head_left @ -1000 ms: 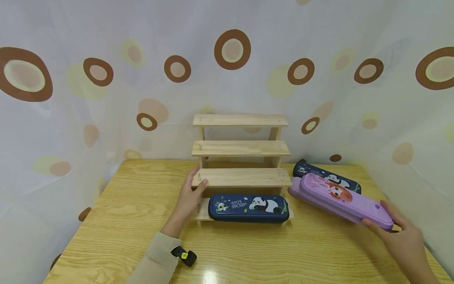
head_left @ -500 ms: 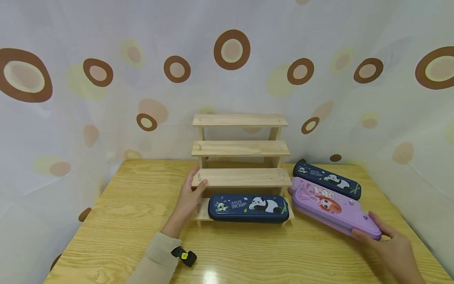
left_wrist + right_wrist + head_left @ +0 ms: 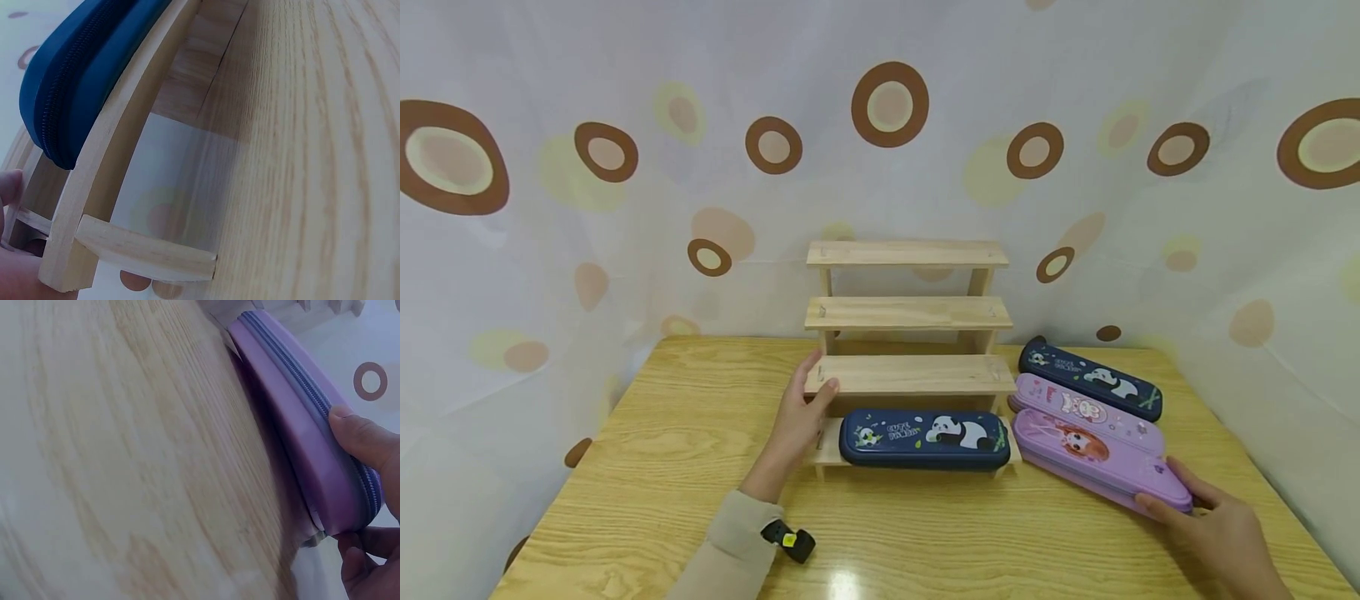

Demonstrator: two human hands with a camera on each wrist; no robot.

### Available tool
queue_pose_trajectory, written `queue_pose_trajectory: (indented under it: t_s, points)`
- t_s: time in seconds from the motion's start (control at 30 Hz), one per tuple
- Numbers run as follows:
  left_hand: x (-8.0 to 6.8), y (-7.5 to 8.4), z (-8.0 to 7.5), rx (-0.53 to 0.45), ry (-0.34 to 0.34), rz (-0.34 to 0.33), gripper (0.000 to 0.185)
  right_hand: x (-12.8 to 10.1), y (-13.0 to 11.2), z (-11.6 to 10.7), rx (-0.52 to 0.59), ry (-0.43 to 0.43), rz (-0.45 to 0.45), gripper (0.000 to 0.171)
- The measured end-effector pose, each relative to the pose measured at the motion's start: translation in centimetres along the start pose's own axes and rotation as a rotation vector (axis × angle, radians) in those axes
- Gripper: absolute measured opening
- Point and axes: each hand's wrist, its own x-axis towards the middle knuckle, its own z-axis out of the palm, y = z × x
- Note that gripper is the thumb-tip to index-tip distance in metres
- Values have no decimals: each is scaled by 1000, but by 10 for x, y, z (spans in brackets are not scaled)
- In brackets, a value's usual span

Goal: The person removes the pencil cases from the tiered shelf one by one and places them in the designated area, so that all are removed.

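Note:
My left hand (image 3: 797,417) grips the left end of the second-lowest board of a stepped wooden rack (image 3: 910,374), thumb on top. On the rack's lowest step lies a navy panda pencil case (image 3: 902,454). At the right, my right hand (image 3: 1213,517) holds the near end of a purple pencil case (image 3: 1120,467) with a red-haired girl on its lid. The right wrist view shows the thumb (image 3: 362,437) by the zipper and fingers under the end, close over the table. Behind it lie another purple pencil case (image 3: 1082,407) and a navy panda pencil case (image 3: 1075,371).
The rack's three upper boards hold nothing. All stands on a wood-grain table (image 3: 910,542). A pale curtain (image 3: 700,175) with brown and cream circles hangs behind and at both sides. A black strap (image 3: 790,540) is on the left wrist.
My right hand has brought the girl-print purple pencil case down and toward me, off the other purple case, which now shows in front of the navy one. My left hand stays put.

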Motion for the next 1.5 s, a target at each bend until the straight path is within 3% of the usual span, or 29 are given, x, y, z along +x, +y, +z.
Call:
queue_pose_trajectory:
  t_s: [0.2, 0.43, 0.57, 0.7, 0.87, 1.17, 1.5]
  points:
    - [-1, 3, 1, 3, 5, -10, 59, 1, 3, 1, -33, -11, -63, 99]
    - [-1, 2, 0, 10, 0, -4, 59, 7, 1, -5, -24, -122, -8, 108]
    - [-1, 2, 0, 12, -6, -6, 59, 6, -2, -9, -35, -143, -46, 101]
    - [-2, 1, 0, 9, -12, -5, 60, 4, -7, -12, -22, -118, -100, 93]
    - [-1, 1, -1, 11, -12, 0, 60, -1, -14, -13, -14, -24, -165, 84]
    - [-1, 3, -1, 37, -9, 6, 59, -3, -29, -11, 22, 31, -188, 81]
    - [0, 3, -1, 28, -3, 5, 59, -9, -51, 4, 156, 91, -400, 61]
